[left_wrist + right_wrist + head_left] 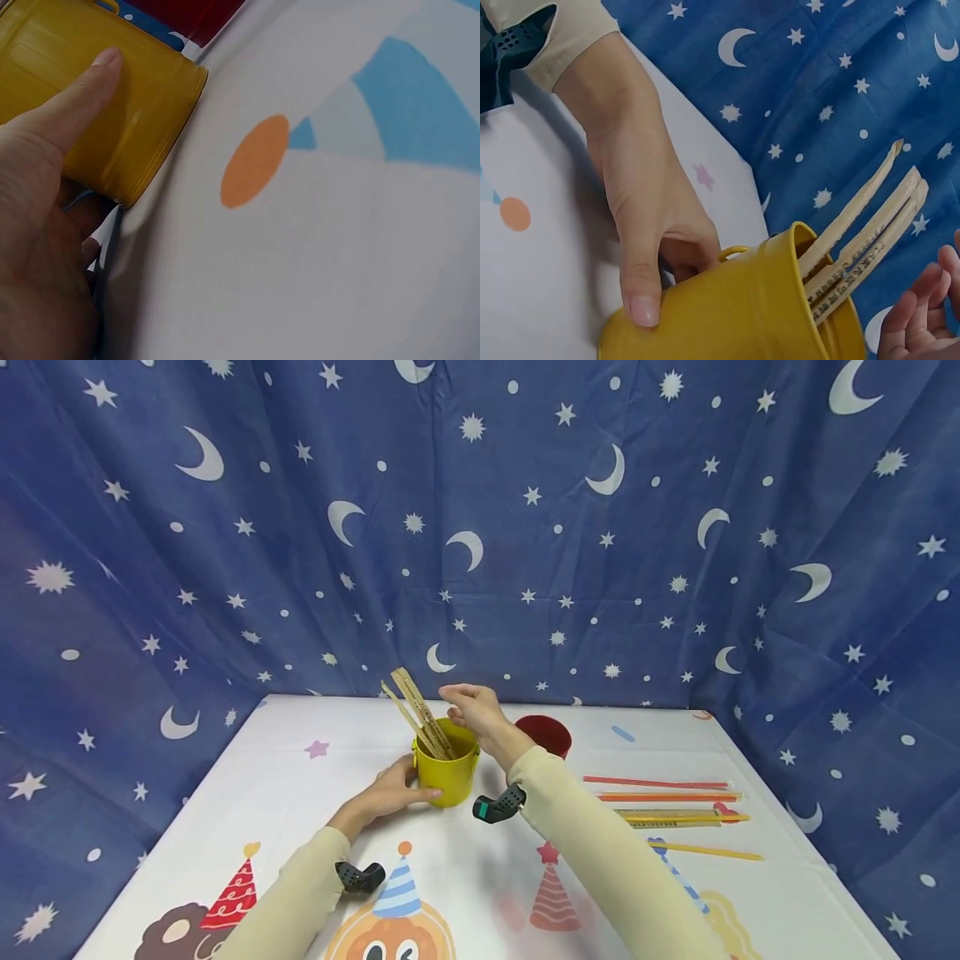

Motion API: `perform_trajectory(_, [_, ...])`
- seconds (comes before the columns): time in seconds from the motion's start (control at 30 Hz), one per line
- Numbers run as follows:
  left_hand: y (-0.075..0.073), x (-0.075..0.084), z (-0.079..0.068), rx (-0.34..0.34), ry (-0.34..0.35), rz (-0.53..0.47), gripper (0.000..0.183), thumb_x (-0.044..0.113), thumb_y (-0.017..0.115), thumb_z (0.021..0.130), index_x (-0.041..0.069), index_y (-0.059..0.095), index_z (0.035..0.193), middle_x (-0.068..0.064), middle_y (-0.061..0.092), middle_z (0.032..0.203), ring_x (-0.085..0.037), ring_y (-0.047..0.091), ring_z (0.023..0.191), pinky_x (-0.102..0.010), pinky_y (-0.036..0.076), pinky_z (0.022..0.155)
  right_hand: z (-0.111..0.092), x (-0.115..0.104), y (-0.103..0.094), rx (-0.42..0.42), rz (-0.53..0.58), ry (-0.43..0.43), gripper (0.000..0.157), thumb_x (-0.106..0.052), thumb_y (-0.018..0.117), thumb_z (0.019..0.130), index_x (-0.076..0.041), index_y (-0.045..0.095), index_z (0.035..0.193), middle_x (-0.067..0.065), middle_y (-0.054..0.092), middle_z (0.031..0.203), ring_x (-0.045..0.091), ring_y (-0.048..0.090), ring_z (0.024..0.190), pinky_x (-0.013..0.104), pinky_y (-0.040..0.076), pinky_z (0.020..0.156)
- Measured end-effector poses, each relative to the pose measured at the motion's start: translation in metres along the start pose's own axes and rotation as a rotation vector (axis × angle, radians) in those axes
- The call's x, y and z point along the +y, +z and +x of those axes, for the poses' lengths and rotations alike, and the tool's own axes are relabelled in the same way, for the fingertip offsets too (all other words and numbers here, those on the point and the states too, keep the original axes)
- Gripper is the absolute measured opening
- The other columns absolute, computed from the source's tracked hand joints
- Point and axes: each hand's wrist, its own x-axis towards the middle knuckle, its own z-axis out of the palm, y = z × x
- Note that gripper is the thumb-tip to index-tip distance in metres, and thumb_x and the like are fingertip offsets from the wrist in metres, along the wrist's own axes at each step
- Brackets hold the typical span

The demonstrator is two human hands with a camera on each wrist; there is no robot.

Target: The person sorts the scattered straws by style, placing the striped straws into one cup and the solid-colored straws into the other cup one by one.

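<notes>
A small yellow bucket [447,781] stands on the table with several paper-wrapped chopsticks [426,714] leaning out of it toward the back left. My left hand [386,793] grips the bucket's left side, the thumb across its front and the fingers round behind. In the left wrist view the thumb [109,64] lies along the yellow wall. Above the bucket's right rim is my right hand [476,710], fingers loosely bent and holding nothing. The right wrist view shows its fingertips [900,315] beside the bucket mouth, apart from the chopsticks [870,247], whose wrappers carry dark print.
A red bucket [545,734] stands behind my right forearm. To the right lie a red stick [652,782], an orange stick [660,797], yellow sticks [712,850] and a paper-wrapped pack [675,823]. A blue star-and-moon curtain [525,568] hangs along the table's back edge.
</notes>
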Motion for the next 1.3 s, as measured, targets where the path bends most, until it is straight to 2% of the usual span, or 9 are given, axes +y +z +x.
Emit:
perform_trajectory(0.27, [0.001,-0.001,0.000,-0.006,0.018,-0.016,0.097,0.043,0.083,0.080,0.007,0.035,0.156,-0.020,0.040,0.160,-0.041,0.038,0.149,-0.060,0.025,0.125,-0.017,-0.008,-0.010,-0.079,-0.058,-0.077,0.035,-0.027,0.062,0.101,-0.007,0.066,0.130,0.007,0.058,0.128,0.011,0.055,0.081,0.032,0.054,0.096])
perform_trajectory(0.5, [-0.001,-0.001,0.000,-0.009,0.014,-0.005,0.100,0.046,0.083,0.080,0.006,0.034,0.156,-0.021,0.040,0.160,-0.042,0.037,0.148,-0.060,0.026,0.124,-0.029,-0.012,-0.026,-0.081,-0.089,-0.131,0.036,-0.026,0.062,0.101,-0.005,0.066,0.130,0.003,0.059,0.113,0.011,0.056,0.077,0.028,0.055,0.091])
perform_trajectory(0.7, [-0.003,-0.003,-0.001,-0.001,0.017,-0.024,0.099,0.043,0.083,0.081,0.004,0.032,0.157,-0.022,0.036,0.162,-0.042,0.036,0.149,-0.058,0.028,0.124,-0.043,-0.011,-0.041,-0.099,-0.114,-0.172,0.033,-0.025,0.060,0.102,-0.007,0.066,0.129,0.000,0.057,0.100,0.013,0.057,0.080,0.024,0.055,0.087])
perform_trajectory(0.83, [0.000,-0.005,-0.002,-0.015,0.019,-0.031,0.100,0.043,0.082,0.081,0.004,0.031,0.157,-0.022,0.034,0.162,-0.043,0.035,0.149,-0.057,0.027,0.125,-0.054,-0.007,-0.056,-0.102,-0.148,-0.207,0.031,-0.024,0.061,0.102,-0.005,0.068,0.125,0.000,0.057,0.096,0.016,0.057,0.080,0.024,0.053,0.087])
perform_trajectory(1.0, [0.003,-0.009,-0.004,0.001,-0.004,-0.013,0.099,0.043,0.083,0.080,0.005,0.033,0.156,-0.022,0.037,0.161,-0.042,0.037,0.149,-0.058,0.027,0.124,-0.066,0.002,-0.075,-0.116,-0.196,-0.268,0.029,-0.023,0.060,0.102,-0.003,0.068,0.121,-0.003,0.057,0.087,0.016,0.055,0.077,0.029,0.052,0.087])
perform_trajectory(1.17, [0.002,-0.007,-0.002,0.005,0.002,-0.016,0.100,0.044,0.083,0.080,0.005,0.033,0.157,-0.021,0.037,0.161,-0.041,0.037,0.149,-0.057,0.028,0.125,-0.076,0.008,-0.101,-0.117,-0.231,-0.331,0.029,-0.021,0.058,0.103,0.001,0.066,0.121,-0.002,0.056,0.079,0.013,0.054,0.078,0.028,0.052,0.083])
perform_trajectory(1.3, [-0.001,-0.004,0.000,0.003,0.010,-0.003,0.099,0.046,0.083,0.080,0.008,0.034,0.157,-0.020,0.041,0.160,-0.040,0.038,0.148,-0.059,0.026,0.125,-0.084,0.012,-0.124,-0.105,-0.254,-0.373,0.033,-0.020,0.057,0.103,0.007,0.063,0.123,-0.003,0.057,0.080,0.010,0.054,0.079,0.026,0.051,0.080])
